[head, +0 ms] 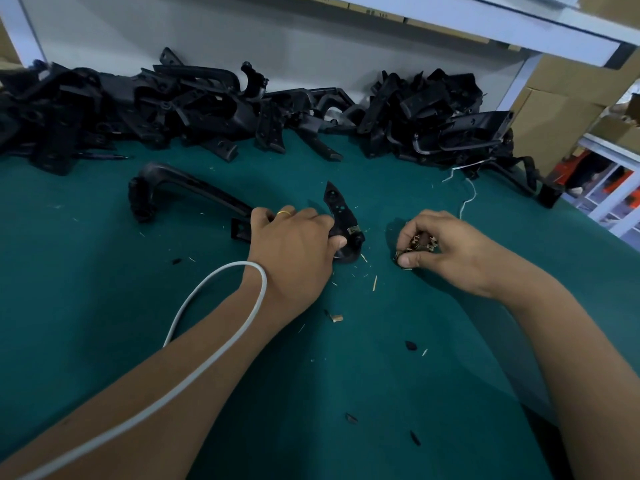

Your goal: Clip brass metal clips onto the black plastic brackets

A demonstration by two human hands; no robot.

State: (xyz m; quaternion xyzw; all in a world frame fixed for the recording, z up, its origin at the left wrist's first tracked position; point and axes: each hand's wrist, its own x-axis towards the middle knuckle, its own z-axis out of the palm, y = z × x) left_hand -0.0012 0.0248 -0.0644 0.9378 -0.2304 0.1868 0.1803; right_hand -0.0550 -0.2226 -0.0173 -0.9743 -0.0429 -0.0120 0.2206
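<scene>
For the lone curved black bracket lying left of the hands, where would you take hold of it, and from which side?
Probably the long slim arm of the curved bracket, taken from above with fingers across its width. That stretch lies flat on the green mat with bare mat on both sides, while the bulky end at far left looks harder to close fingers round. The left hand is nearest.

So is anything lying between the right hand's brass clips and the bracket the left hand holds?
Nothing visible: only bare green mat separates the right hand with its brass metal clips from the black plastic bracket under the left hand.
</scene>
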